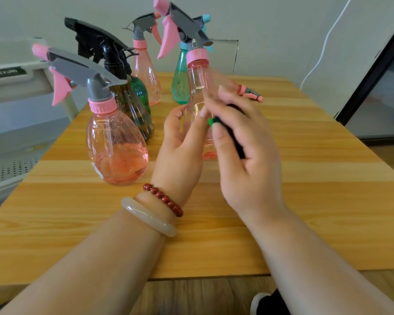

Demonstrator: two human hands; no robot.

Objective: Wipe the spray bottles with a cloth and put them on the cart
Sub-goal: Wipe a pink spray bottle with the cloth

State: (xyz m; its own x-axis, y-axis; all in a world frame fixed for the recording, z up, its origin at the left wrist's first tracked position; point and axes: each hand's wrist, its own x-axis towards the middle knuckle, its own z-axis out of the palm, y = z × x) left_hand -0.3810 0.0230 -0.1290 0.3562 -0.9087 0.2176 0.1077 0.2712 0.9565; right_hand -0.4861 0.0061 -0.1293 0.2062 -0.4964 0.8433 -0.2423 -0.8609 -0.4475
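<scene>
Two hands meet on one bottle, so the grip is already made. The cart [14, 87] stands pale at the far left, off the bench's [305, 201] left edge and well apart from the hands. Nearer in, the other bottles [116, 144] stand in a cluster on the bench.

The left hand [180, 144] has its fingers curled round the lower body of the bottle [197, 76] and holds it above the bench. The bottle's long axis is near upright and its nozzle points left, toward the cart. The right hand [243, 155] presses a dark, green-edged cloth [216, 121] against the bottle's right flank, pinched under the thumb.

The bottle is clear pink plastic with a pink collar, a grey head and a pink trigger. Its lower part is hidden behind the hands and blurred.

The left hand is nearer the cart and already carries the bottle. It looks the better placed to make the leftward reach once wiping is done.
</scene>
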